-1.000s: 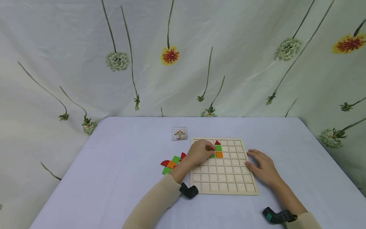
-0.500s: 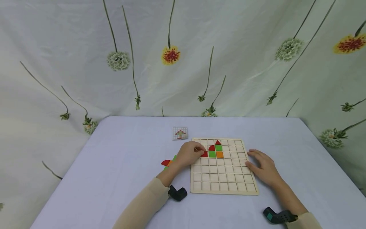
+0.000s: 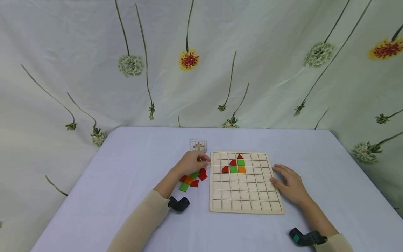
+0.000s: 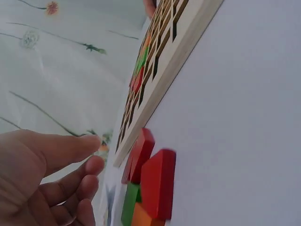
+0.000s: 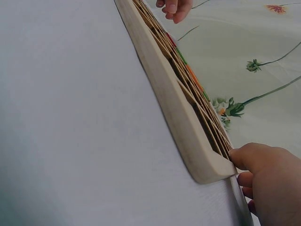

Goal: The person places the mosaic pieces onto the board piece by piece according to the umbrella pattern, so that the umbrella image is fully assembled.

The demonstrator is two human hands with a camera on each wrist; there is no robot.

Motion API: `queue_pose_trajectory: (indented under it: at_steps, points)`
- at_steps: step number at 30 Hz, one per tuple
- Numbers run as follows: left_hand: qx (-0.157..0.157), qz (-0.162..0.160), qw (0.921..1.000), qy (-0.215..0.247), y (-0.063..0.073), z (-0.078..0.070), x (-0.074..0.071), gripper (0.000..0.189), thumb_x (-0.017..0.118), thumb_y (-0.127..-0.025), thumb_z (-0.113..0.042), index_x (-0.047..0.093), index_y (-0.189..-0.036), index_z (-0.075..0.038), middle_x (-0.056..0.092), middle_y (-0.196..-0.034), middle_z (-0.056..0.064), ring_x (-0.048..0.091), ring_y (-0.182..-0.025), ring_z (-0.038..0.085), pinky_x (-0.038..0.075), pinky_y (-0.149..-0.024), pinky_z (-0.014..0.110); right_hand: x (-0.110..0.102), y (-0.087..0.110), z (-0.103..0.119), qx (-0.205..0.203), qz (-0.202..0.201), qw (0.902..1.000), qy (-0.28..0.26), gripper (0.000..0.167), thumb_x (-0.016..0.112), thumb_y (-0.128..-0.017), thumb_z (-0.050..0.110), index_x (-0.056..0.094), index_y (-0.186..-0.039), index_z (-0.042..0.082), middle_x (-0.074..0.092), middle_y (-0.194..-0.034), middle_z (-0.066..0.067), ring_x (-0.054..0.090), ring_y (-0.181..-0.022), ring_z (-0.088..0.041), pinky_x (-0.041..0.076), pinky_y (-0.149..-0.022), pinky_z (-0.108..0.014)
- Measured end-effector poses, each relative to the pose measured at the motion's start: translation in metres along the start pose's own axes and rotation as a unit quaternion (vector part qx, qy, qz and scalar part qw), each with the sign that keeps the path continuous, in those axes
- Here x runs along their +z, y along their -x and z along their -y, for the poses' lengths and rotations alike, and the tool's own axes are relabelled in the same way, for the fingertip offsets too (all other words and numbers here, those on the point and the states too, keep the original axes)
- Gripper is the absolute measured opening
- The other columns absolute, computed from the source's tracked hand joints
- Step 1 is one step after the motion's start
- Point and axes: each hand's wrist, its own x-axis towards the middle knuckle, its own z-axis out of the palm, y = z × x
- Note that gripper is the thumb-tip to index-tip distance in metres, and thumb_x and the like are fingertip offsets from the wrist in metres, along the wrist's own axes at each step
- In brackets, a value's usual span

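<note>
In the head view my left hand (image 3: 196, 162) hovers over the loose coloured pieces, left of the board. Thumb and fingers are loosely bent, with nothing between them in the left wrist view. Below it lie red pieces (image 3: 194, 183), green squares (image 3: 184, 187) and an orange square (image 3: 189, 180). The wooden grid board (image 3: 247, 206) bears a red triangle (image 3: 240, 156), two red quarter-circles (image 3: 225, 169), two green squares (image 3: 233, 169) and an orange square (image 3: 241, 170). My right hand (image 3: 290, 183) rests at the board's right edge, thumb on the rim.
A small card (image 3: 198, 144) printed with a coloured pattern on a grid lies behind the pieces, partly covered by the left hand. A white cloth covers the table (image 3: 132, 157), and a flowered curtain (image 3: 267, 70) hangs behind its far edge.
My left hand has drawn back leftward from the board to above the loose pieces. Two red quarter-circles now show in the grid where the hand was. The right hand has stayed still.
</note>
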Motion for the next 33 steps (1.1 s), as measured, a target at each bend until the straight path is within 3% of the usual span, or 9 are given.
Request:
queue_pose_trajectory:
  at_steps: [7, 12, 19, 26, 33]
  points:
    - [-0.035, 0.06, 0.9973, -0.023, 0.005, 0.006, -0.011, 0.016, 0.076, -0.086, -0.015, 0.076, -0.102, -0.016, 0.066, -0.098, -0.003, 0.057, -0.091, 0.018, 0.052, -0.078, 0.029, 0.0, 0.0, 0.0, -0.005, -0.003, 1.0, -0.004, 0.044, 0.067, -0.091, 0.023, 0.059, -0.124, -0.006, 0.052, -0.134, -0.027, 0.042, -0.127, -0.048, 0.025, -0.1, -0.068]
    - [-0.04, 0.065, 0.9961, -0.043, 0.007, 0.008, -0.01, 0.02, 0.078, -0.083, -0.012, 0.076, -0.103, -0.016, 0.064, -0.1, -0.003, 0.057, -0.096, 0.019, 0.052, -0.083, 0.032, 0.0, 0.001, -0.001, -0.001, 0.001, 1.0, -0.005, 0.044, 0.067, -0.092, 0.023, 0.059, -0.124, -0.006, 0.052, -0.134, -0.027, 0.041, -0.127, -0.049, 0.025, -0.1, -0.068]
    - [-0.041, 0.068, 0.9941, -0.074, 0.005, 0.008, -0.011, 0.017, 0.08, -0.081, -0.014, 0.073, -0.097, -0.015, 0.061, -0.088, -0.003, 0.053, -0.086, 0.019, 0.05, -0.073, 0.028, 0.0, 0.001, 0.0, -0.004, -0.005, 1.0, -0.001, 0.044, 0.068, -0.091, 0.023, 0.06, -0.123, -0.007, 0.052, -0.133, -0.027, 0.042, -0.126, -0.049, 0.026, -0.1, -0.067]
    - [-0.029, 0.071, 0.9965, -0.032, 0.005, 0.01, -0.013, 0.015, 0.079, -0.082, -0.012, 0.066, -0.089, -0.013, 0.061, -0.079, -0.001, 0.056, -0.076, 0.019, 0.05, -0.068, 0.028, 0.0, 0.001, -0.002, -0.004, -0.001, 1.0, -0.007, 0.044, 0.068, -0.091, 0.022, 0.059, -0.124, -0.007, 0.052, -0.134, -0.027, 0.042, -0.127, -0.048, 0.026, -0.1, -0.067]
    - [-0.02, 0.056, 0.9981, 0.014, -0.002, 0.008, -0.015, 0.006, 0.073, -0.087, -0.01, 0.067, -0.089, -0.011, 0.063, -0.081, -0.001, 0.057, -0.077, 0.018, 0.05, -0.069, 0.028, -0.001, 0.001, -0.001, 0.005, 0.006, 1.0, -0.003, 0.045, 0.066, -0.092, 0.024, 0.059, -0.125, -0.006, 0.051, -0.135, -0.027, 0.04, -0.129, -0.048, 0.023, -0.101, -0.068]
